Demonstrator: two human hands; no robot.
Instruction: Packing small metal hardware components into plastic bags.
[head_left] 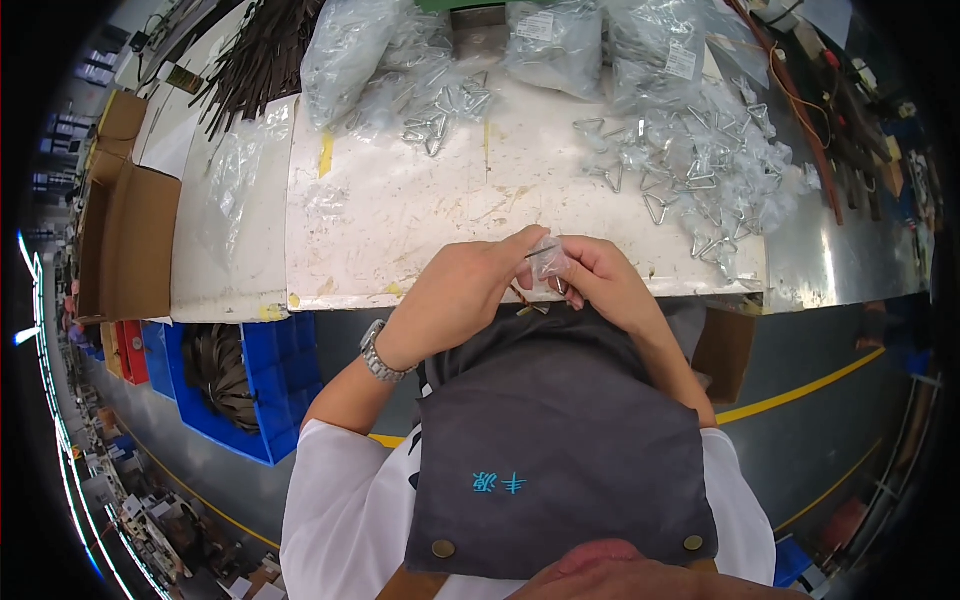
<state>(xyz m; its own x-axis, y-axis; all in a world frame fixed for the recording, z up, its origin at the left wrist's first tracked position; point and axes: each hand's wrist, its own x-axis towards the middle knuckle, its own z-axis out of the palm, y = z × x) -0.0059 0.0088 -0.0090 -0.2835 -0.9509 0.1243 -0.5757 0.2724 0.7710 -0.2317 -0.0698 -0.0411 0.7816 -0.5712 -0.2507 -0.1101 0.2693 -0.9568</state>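
Close together at the front edge of the table, my left hand and my right hand pinch a small clear plastic bag between their fingertips. A bit of bare metal shows by the fingers, too small to name. Just below the left fingers hangs a thin brown-orange strip, partly hidden by the hand. To the right lies a spread pile of triangular metal rings, many of them in or among clear plastic bags. A smaller group of metal rings rests farther off, left of centre.
Large clear bags line the back of the white table. Dark straps are heaped at the far left, near a cardboard box. Below the left edge stands a blue crate holding brown straps. A reddish rod lies right.
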